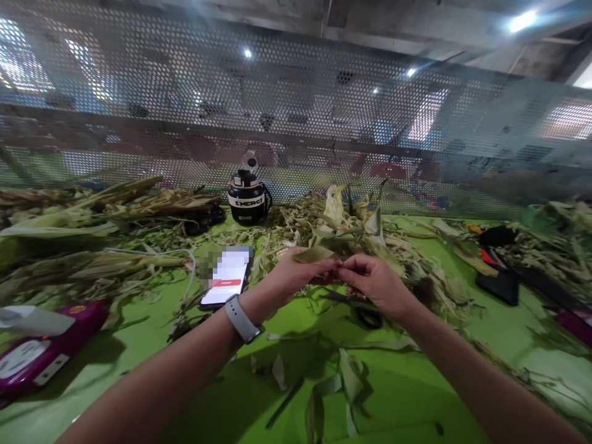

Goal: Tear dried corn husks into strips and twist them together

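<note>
Fingertips [349, 263] of the left hand [289, 274] and right hand [379, 280] meet in a pinch above the table [393, 388], apparently on one husk [317, 253], likely light, limp and easily torn, best held at its thicker end, with one mug [250, 213], one lit phone [231, 271] and one pair of scissors [345, 299] about.

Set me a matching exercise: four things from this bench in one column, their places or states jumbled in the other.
Things:
1. Round black jug with a white ENERGY band
2. Watch with a light grey strap
3. Dark-handled metal scissors
4. Flat rectangular smartphone

Places or states:
A. Around the left wrist
B. Screen lit, mostly white with a red bar
C. Standing in front of the grey perforated panel
D. Just below the bare right hand in the picture

Pairs: 1-C, 2-A, 3-D, 4-B
</note>
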